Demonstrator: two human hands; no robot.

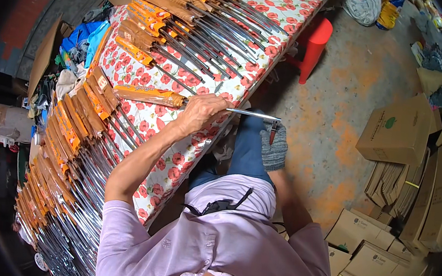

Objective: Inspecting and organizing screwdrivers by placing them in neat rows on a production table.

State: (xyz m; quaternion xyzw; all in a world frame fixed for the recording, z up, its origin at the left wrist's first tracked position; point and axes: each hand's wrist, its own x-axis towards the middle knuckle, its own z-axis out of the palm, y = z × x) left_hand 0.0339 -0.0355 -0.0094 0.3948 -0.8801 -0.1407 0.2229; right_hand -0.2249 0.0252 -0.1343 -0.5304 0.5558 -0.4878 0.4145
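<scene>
My bare left hand (202, 112) is closed round the shaft of a metal rod (250, 113) over the table's edge. The rod's brown-and-orange wrapped end (148, 95) points left across the flowered cloth. On my right hand (274, 151) is a grey knit glove. It is just below the rod's silver tip, closed on a small dark red piece (272, 137) whose kind I cannot make out. Similar wrapped rods lie in a bundle (189, 23) at the far side of the table, and a larger pile (69, 171) spreads along the left.
A table with a red-flowered cloth (167, 173) runs diagonally beside me. A red stool (315, 46) stands by its far right edge. Cardboard boxes (398, 126) and flattened cartons (394, 189) are stacked at the right. Cloths and bags (86, 42) are heaped at the left.
</scene>
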